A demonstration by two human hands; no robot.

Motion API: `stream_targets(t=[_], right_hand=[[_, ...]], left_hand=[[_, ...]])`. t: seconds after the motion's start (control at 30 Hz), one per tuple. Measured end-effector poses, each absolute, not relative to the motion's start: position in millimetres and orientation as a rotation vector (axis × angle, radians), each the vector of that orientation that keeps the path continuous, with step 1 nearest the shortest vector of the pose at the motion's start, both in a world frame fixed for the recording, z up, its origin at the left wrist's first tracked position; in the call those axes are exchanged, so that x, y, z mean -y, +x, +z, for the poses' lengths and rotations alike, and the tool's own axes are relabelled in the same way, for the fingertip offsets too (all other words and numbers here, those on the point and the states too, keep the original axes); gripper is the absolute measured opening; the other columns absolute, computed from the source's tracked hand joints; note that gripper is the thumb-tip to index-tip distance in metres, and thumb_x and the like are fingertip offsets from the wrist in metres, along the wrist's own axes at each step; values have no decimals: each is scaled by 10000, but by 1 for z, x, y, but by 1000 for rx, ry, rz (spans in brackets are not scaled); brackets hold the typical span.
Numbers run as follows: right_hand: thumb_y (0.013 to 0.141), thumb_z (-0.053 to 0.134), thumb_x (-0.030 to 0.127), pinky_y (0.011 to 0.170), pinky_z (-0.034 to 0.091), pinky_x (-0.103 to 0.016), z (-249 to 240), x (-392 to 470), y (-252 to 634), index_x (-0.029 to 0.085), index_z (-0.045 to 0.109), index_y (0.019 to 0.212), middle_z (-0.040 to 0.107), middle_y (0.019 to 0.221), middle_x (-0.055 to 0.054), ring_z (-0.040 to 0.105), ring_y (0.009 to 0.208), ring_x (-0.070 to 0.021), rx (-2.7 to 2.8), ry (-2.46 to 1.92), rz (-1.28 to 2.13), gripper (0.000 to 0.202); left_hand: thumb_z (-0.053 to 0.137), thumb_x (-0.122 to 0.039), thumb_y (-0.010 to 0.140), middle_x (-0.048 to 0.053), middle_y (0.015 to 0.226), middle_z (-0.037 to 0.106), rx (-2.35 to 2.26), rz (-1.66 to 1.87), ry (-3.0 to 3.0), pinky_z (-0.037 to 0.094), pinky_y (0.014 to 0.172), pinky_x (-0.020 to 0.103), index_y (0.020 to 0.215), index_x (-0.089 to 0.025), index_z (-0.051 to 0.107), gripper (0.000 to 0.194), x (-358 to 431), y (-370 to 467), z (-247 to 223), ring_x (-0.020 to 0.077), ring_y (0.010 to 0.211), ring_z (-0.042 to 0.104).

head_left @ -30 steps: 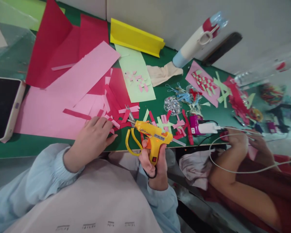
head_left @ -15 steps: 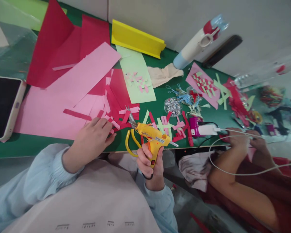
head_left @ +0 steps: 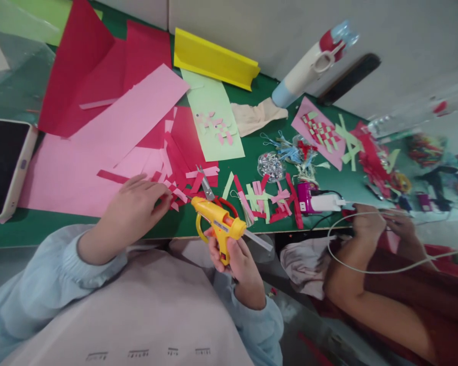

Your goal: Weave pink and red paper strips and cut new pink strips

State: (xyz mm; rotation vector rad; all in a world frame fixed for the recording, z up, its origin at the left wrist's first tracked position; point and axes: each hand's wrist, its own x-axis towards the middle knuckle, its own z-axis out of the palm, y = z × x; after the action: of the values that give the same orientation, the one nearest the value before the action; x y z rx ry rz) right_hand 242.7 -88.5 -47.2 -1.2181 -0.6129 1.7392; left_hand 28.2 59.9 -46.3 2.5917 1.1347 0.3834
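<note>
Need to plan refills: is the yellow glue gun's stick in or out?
In, at least partly: a translucent glue stick juts from the rear of the glue gun in the right hand.

Glue gun (head_left: pixel 210 211) is smooth yellow plastic, slight sheen; its glue stick (head_left: pixel 258 240) looks translucent. Scissors (head_left: pixel 207 190) show bare metal blades. Small strips (head_left: pixel 181 194), pink sheet (head_left: pixel 72 173), red sheet (head_left: pixel 147 51): matt paper. Counter (head_left: pixel 41 229): flat, dull green. Phone screen (head_left: pixel 3 168) looks smooth, glossy. Sleeve (head_left: pixel 57 277): gathered matt cloth.
</note>
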Motion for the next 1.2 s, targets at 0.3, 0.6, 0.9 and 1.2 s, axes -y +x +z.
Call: stream_targets(t=[0.3,0.6,0.9,1.2], right_hand=[[926,461,744,391,285,-191,-51,81,225,168,601,1059,481,693,34,435,476,-61,840,-1395,1741,608],[990,426,665,447,355,-196,-53,80,223,179,575,1016,494,694,40,493,501,-64,974,-1421,1697,509],[998,368,680,494,367,-212,-50,81,220,200,495,852,498,584,36,495,520,-92,1050,-1516,1659,518],[981,368,711,546,425,-233,-48,82,217,204,501,865,518,640,23,505,544,-95,1002,-1548,1684,537]], left_hand=[[379,-405,951,46,706,660,-1257,265,2352,577,795,392,807,-246,535,265,-74,21,-37,279,852,714],[372,-410,947,6,627,610,-1203,306,2380,505,1028,464,823,-246,535,262,-76,19,-42,233,719,683],[349,-376,942,-9,588,538,-1172,324,2396,480,1071,478,774,-253,478,245,-73,23,-37,229,726,645],[354,-349,977,-31,569,516,-1129,369,2471,465,1094,460,799,-254,491,244,-71,21,-42,206,607,595]])
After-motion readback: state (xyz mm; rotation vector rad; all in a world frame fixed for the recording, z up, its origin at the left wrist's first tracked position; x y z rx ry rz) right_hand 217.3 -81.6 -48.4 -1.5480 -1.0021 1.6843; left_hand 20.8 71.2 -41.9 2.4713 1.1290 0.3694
